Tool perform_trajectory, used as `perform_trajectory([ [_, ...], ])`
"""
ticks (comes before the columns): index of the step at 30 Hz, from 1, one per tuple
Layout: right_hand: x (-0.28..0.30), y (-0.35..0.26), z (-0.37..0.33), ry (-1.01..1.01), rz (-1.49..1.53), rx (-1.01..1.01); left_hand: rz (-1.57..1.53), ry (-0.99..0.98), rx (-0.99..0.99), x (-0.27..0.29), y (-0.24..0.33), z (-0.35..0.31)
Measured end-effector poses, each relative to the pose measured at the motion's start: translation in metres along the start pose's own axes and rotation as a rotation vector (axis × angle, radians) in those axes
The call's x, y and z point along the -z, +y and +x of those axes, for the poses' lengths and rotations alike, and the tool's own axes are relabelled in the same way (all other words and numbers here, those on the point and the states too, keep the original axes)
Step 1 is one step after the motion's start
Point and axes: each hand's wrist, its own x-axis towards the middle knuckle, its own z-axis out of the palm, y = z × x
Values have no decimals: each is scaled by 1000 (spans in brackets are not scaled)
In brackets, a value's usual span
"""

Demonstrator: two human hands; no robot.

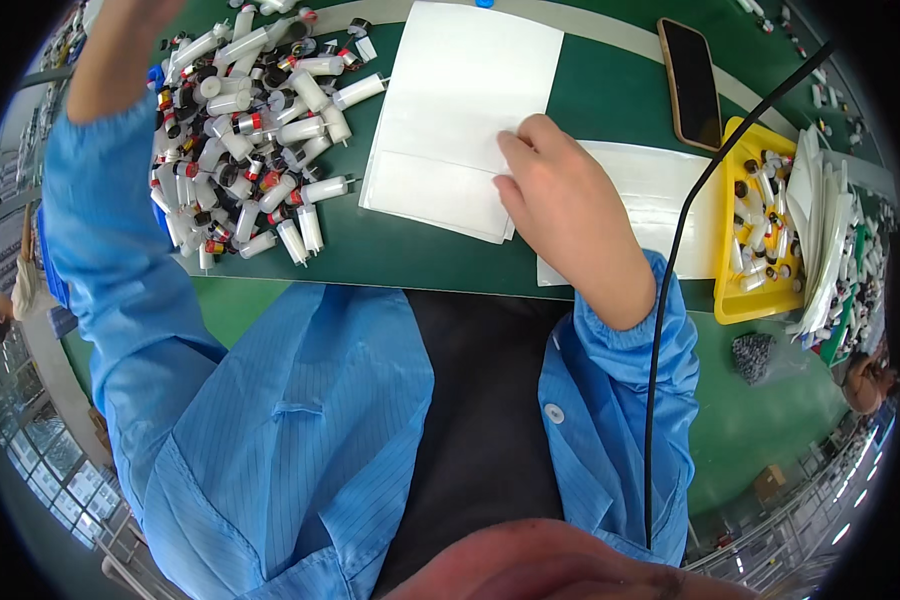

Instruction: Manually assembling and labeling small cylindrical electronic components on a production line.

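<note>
My right hand is over the right edge of a small stack of white sheets. Its fingers are curled, and the thumb and forefinger meet the top sheet beside a line running across it. My left arm is raised at the far left; its hand is mostly cut off by the top edge, so the fingers are hidden. Beside that arm lies a heap of translucent syringe-like plastic tubes, some with black or red parts.
On the right are another white sheet, a phone and a yellow tray holding more tubes. A black cable hangs across the view on the right. The green table's near edge runs before my body.
</note>
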Motion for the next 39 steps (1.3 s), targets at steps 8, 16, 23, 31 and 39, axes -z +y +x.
perform_trajectory([
  [8, -2, 7, -1, 18, 76, -1, -207, -487, 353, -112, -39, -72],
  [16, 4, 8, -7, -14, 144, 36, -146, -648, 463, -129, -63, -75],
  [23, 18, 41, -5, 350, 1209, -202, -444, -435, 407, -137, -80, -77],
  [31, -29, 4, 72, 555, 574, 103, -1391, -233, 506, -123, -76, -72],
  [39, -43, 30, 73, 632, 1109, -49, -863, -256, 235, -131, -88, -76],
])
